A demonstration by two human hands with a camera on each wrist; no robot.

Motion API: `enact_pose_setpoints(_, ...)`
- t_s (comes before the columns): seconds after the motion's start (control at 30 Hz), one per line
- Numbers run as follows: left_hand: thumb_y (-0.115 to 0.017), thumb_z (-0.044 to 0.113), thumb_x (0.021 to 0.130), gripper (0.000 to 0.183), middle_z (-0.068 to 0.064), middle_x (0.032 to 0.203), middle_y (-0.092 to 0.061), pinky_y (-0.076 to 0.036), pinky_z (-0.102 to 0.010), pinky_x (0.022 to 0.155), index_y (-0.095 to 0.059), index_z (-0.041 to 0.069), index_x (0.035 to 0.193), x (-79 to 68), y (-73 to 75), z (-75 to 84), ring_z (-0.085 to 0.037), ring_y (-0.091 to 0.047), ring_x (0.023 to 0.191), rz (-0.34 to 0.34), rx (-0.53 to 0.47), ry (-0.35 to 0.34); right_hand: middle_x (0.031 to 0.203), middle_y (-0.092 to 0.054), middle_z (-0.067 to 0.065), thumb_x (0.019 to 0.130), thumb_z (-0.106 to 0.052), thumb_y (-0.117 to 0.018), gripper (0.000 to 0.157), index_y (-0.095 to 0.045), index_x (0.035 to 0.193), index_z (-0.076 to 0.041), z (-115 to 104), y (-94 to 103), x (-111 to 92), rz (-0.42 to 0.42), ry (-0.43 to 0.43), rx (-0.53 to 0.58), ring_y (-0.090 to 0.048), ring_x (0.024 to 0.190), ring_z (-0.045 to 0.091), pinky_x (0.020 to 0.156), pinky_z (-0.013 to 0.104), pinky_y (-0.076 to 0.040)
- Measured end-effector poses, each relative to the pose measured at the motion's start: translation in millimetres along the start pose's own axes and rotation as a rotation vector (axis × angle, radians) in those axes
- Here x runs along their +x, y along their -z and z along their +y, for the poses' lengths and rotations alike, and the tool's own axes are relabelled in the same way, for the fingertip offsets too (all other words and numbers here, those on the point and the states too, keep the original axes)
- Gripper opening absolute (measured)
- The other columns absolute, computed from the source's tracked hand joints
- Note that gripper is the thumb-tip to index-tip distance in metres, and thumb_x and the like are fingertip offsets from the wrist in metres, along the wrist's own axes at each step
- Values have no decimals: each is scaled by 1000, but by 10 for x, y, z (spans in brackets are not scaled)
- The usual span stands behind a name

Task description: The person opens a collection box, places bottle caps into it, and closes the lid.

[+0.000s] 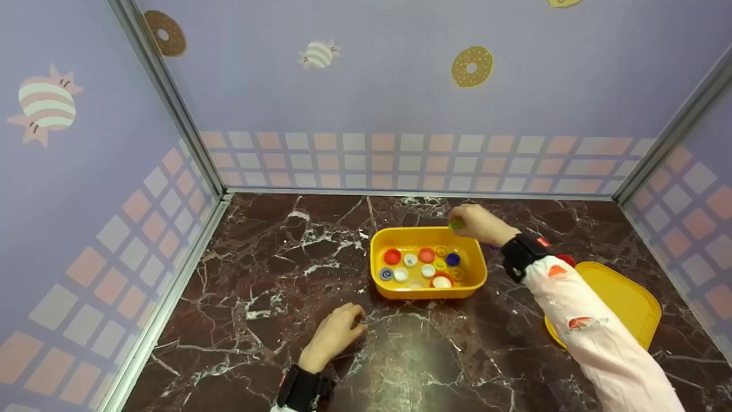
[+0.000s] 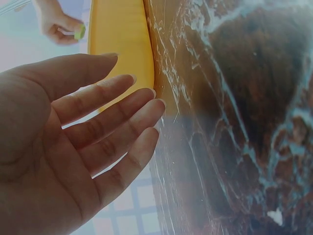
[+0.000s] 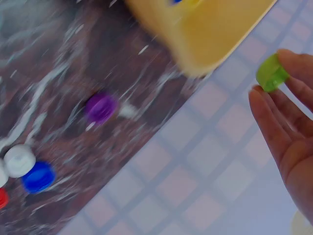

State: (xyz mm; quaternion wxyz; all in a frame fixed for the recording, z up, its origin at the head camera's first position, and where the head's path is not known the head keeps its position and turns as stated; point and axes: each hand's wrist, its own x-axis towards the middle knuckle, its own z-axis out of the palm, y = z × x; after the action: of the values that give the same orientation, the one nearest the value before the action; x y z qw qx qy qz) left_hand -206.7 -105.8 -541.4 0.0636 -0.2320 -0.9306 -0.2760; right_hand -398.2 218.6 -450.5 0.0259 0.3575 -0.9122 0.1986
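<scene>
My right hand [image 1: 476,222] pinches a green bottle cap [image 3: 272,73] between thumb and fingers, over the back right corner of a yellow plastic box [image 1: 380,287]. Inside the box lie several caps, among them a red cap [image 1: 392,256], a dark blue cap [image 1: 453,259] and a white cap [image 1: 401,274]. My left hand [image 1: 333,333] is in front of the box, apart from it. In the left wrist view its fingers [image 2: 117,117] are loosely bent and hold nothing.
Right of the box, a purple cap [image 3: 101,107], a blue cap [image 3: 39,177] and a white cap [image 3: 20,160] lie on the dark marbled table [image 1: 274,274]. A yellow lid [image 1: 629,303] lies partly under the right sleeve. Patterned walls [image 1: 400,103] enclose the back and sides.
</scene>
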Motion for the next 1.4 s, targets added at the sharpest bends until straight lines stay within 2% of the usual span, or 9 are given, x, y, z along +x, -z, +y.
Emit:
enact_pose_setpoints(0.07,-68,8,80,11,-1,79,-51,-44,-28,59,-59,7,86,-3,3,4,-15,-54,70,-6,-6,5,84,-59,11,74,3,-68,18,-62,90,3,-123,-59,69,-38,66,5,-56,76,23,69,35,-46)
enact_pose_setpoints(0.17,-69,8,79,11,-1,78,-51,-44,-28,58,-59,7,85,-3,-1,0,-14,-54,69,0,-7,1,85,-60,10,76,0,-69,17,-63,91,1,-283,-133,149,-88,114,12,-56,76,21,68,31,-47)
enact_pose_setpoints(0.4,-69,8,79,12,0,77,-51,-43,-27,57,-60,6,85,-10,2,-9,-14,-52,67,18,1,-8,86,-61,7,77,-4,-70,18,-63,94,-3,-472,-260,276,-155,107,29,-56,76,18,68,30,-46)
enact_pose_setpoints(0.63,-69,9,79,11,1,76,-49,-42,-27,56,-59,6,85,-15,-17,-25,-13,-51,65,16,3,-7,83,-60,5,76,-3,-70,17,-63,92,0,-546,-432,321,-214,114,66,-56,73,18,66,29,-46)
enact_pose_setpoints(0.9,-68,9,80,11,1,76,-49,-42,-26,56,-59,7,85,-22,-25,-22,-12,-51,66,5,-19,4,79,-60,2,72,-9,-74,20,-64,87,-5,-556,-668,293,-296,121,-23,-54,69,15,63,30,-45)
enact_pose_setpoints(1.07,-68,7,80,10,0,77,-50,-42,-27,57,-59,6,86,-34,-2,-32,-12,-51,67,-16,-54,16,79,-62,5,71,-9,-74,20,-64,87,-2,-535,-769,282,-326,111,-13,-53,64,14,61,29,-44)
enact_pose_setpoints(1.27,-68,4,77,12,0,74,-48,-41,-27,53,-57,5,82,-47,-5,-28,-12,-49,62,70,-38,-55,80,-61,10,73,-13,-75,23,-64,89,0,-530,-824,280,-366,104,10,-51,65,15,62,30,-43)
enact_pose_setpoints(1.4,-68,5,77,12,0,74,-48,-41,-27,53,-57,6,82,-46,-23,-31,-12,-49,63,61,-28,-42,78,-61,9,73,-12,-76,23,-63,87,0,-531,-848,264,-365,107,13,-51,64,15,61,29,-43)
